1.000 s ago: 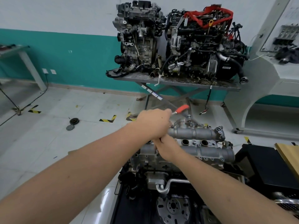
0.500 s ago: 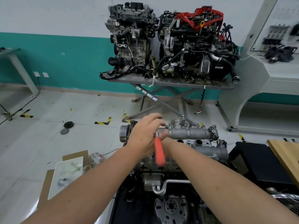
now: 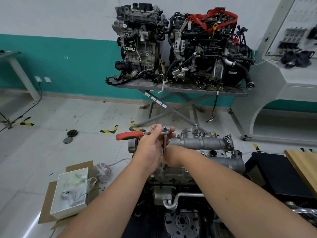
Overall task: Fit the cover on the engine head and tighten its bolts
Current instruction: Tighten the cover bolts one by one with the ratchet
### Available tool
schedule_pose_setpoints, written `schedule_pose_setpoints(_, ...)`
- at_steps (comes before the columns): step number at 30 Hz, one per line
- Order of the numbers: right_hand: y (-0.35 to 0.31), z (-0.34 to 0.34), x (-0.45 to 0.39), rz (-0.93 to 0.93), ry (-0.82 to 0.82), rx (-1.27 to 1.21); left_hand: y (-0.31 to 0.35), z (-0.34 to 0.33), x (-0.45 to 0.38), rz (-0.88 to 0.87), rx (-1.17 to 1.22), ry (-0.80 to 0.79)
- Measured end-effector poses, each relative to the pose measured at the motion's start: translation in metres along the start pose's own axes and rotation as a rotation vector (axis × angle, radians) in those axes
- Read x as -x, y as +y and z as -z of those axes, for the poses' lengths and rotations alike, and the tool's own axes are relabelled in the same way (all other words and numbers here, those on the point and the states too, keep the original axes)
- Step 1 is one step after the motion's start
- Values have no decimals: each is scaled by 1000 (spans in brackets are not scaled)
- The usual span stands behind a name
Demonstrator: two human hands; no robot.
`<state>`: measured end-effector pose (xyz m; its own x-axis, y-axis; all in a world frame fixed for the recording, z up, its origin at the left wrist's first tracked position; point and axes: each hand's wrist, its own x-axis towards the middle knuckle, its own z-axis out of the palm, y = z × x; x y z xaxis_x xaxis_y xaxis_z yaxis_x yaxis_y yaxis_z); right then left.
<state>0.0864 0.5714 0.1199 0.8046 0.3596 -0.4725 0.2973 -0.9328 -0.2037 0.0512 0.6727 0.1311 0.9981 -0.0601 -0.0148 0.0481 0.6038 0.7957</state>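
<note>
Head view: left hand (image 3: 151,148) grips ratchet (image 3: 145,133).

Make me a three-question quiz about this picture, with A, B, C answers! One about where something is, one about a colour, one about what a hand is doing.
1. Where is the white box?
A. on the floor, left of the engine
B. on the far table
C. in a hand

2. What colour is the ratchet handle?
A. blue
B. red
C. yellow

3. What is the left hand doing?
A. hanging idle
B. pointing at the wall
C. holding the ratchet near its head

Answers: 1 A, it rests on flattened cardboard on the tiles. 2 B, the grip is red. 3 C, fingers curl round the tool.
</note>
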Motion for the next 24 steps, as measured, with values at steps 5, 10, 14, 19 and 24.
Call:
schedule_pose_setpoints(5,0,3,-3,27,-39,17,8,9,-2,104,12,-32)
schedule_pose_setpoints(10,-4,5,-2,20,-49,49,16,6,-4,232,8,31)
schedule_pose_setpoints(14,-11,6,-4,-2,-49,30,22,-5,-18,268,-157,276)
schedule_pose_setpoints(19,-4,4,-2,-43,-34,-13,47,-16,-31,300,-686,85)
schedule_pose_setpoints(24,-3,1,0,3,3,24,52,-32,-33,-68,-1873,-213)
